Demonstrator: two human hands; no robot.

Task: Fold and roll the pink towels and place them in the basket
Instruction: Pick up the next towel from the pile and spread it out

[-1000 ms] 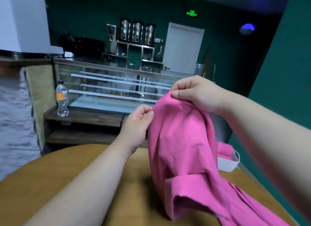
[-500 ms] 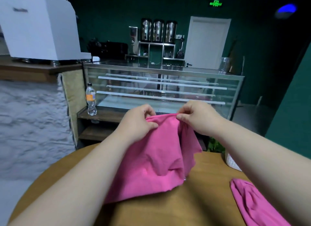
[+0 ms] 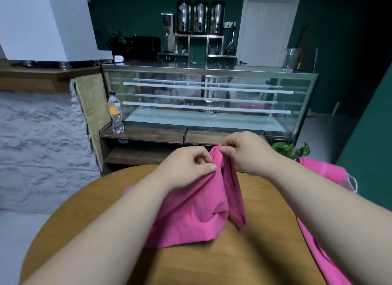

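A pink towel (image 3: 197,210) hangs bunched over the middle of the round wooden table (image 3: 261,261), its lower part resting on the wood. My left hand (image 3: 186,168) pinches its top edge between thumb and fingers. My right hand (image 3: 246,152) pinches the same edge just to the right, the two hands nearly touching. A second pink towel (image 3: 318,257) lies along the table's right side under my right forearm. At the far right the white basket (image 3: 351,182) shows only part of its rim, with pink cloth (image 3: 324,170) in it.
Beyond the table stands a glass display case (image 3: 207,98) on a wooden shelf, with a plastic bottle (image 3: 115,113) at its left end. A green plant (image 3: 291,150) sits behind the basket. A white stone wall (image 3: 40,147) is to the left.
The view has tilted down and turned left. My hands lowered the towel from held high to draped on the table, and they came close together on its top edge.
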